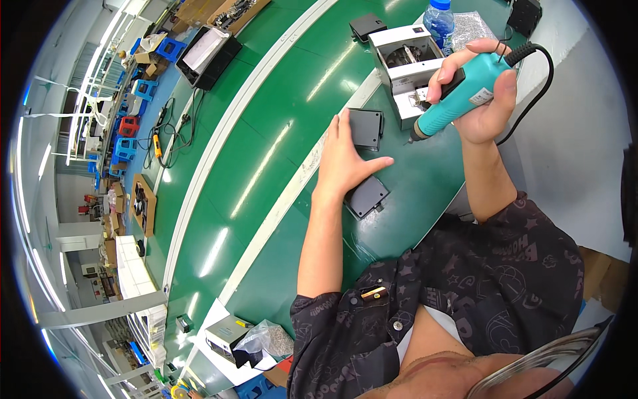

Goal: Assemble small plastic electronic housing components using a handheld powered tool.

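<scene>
My right hand (490,123) is wrapped round a teal electric screwdriver (458,94). Its bit points down and to the left, above the green bench, with a black cord leaving its back end. My left hand (340,165) has its fingers stretched out and its thumb spread wide. Its fingertips are at the left edge of a flat dark grey box (365,130); whether they touch it I cannot tell. A second dark grey box (367,197) lies nearer to me, partly hidden behind the left wrist and thumb.
A white boxy device (407,78) with an open top stands beyond the screwdriver. Behind it are a blue-capped bottle (438,26) and a black box (367,26). A black bin (208,56) sits farther left. Near my left elbow lie a white box (228,332) and a plastic bag (269,339).
</scene>
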A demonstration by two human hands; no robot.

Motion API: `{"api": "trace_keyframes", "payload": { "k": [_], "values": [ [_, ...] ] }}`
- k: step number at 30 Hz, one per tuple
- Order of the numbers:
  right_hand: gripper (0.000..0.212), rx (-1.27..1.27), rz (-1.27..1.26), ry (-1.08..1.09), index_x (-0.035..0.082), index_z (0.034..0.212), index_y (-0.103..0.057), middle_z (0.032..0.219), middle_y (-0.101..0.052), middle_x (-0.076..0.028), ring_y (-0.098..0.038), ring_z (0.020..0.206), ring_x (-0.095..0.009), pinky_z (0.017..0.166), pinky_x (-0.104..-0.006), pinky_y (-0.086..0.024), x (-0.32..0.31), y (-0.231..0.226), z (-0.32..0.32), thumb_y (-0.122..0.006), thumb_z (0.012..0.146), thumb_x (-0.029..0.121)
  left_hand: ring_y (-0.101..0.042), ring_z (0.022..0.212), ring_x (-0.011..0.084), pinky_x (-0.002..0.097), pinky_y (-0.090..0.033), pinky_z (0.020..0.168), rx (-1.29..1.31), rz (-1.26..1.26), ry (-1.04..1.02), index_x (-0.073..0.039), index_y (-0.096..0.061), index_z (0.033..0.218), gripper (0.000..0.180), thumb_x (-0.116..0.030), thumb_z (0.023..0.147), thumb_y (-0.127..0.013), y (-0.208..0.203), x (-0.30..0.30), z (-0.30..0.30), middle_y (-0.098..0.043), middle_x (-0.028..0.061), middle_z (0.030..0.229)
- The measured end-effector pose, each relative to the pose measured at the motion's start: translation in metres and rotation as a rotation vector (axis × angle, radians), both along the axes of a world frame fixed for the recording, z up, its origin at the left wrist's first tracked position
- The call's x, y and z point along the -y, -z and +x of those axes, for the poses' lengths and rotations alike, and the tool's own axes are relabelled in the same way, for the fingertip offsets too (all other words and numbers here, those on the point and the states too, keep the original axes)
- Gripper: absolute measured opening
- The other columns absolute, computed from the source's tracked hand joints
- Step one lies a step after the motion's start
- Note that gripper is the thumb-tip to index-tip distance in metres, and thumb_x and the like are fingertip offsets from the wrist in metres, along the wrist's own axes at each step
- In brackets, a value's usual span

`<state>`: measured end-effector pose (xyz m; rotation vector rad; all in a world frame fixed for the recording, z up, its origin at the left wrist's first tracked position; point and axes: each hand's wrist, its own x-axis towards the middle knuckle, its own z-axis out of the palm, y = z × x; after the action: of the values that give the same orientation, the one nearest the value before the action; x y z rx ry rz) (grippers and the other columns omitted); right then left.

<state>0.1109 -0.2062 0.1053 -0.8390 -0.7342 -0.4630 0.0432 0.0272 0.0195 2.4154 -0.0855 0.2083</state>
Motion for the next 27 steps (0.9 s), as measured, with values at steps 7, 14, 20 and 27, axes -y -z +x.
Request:
{"api": "trace_keyframes", "payload": {
  "k": [7,14,20,27],
  "values": [
    [0.049,-0.013,-0.029,0.019,0.007,0.133,-0.051,0.084,-0.067,-0.017,-0.065,0.057,-0.027,0.049,-0.0335,-0.052,0.013,0.004,-0.004,-0.037,0.109,0.048,-0.063,0.121,0.0406,0.0453,-0.051,0.107,-0.126,0.208,-0.120,0.002,-0.048,0.150,0.099,-0.033,0.069,-0.092,-0.002,0.008,0.026,-0.061,0.0251,0.139],
    [0.050,-0.028,-0.022,0.098,0.009,0.134,-0.051,0.089,-0.067,-0.018,-0.066,0.060,-0.029,0.052,-0.0353,-0.053,0.031,-0.002,0.006,-0.039,0.108,0.051,-0.058,0.132,0.0427,0.0460,-0.048,0.111,0.172,0.554,-0.541,0.005,-0.046,0.152,0.104,-0.045,0.073,-0.092,0.015,-0.078,0.018,-0.053,0.0324,0.147],
    [0.048,0.091,-0.199,0.239,0.004,0.131,-0.052,0.084,-0.068,-0.019,-0.067,0.059,-0.026,0.050,-0.0317,-0.053,0.029,-0.005,0.024,-0.045,0.108,0.045,-0.058,0.128,0.0363,0.0434,-0.049,0.109,-0.329,0.111,-0.024,0.003,-0.050,0.147,0.091,-0.027,0.073,-0.092,-0.050,-0.044,-0.076,-0.057,0.0219,0.141],
    [0.036,-0.055,-0.200,0.159,-0.001,0.124,-0.051,0.074,-0.065,-0.011,-0.057,0.048,-0.018,0.047,-0.0265,-0.050,-0.004,-0.018,0.029,-0.048,0.109,0.032,-0.059,0.121,0.0332,0.0420,-0.049,0.106,-0.338,-0.017,-0.039,0.001,-0.052,0.144,0.086,-0.019,0.070,-0.092,-0.012,-0.008,-0.093,-0.060,0.0168,0.135]
  ]
}}
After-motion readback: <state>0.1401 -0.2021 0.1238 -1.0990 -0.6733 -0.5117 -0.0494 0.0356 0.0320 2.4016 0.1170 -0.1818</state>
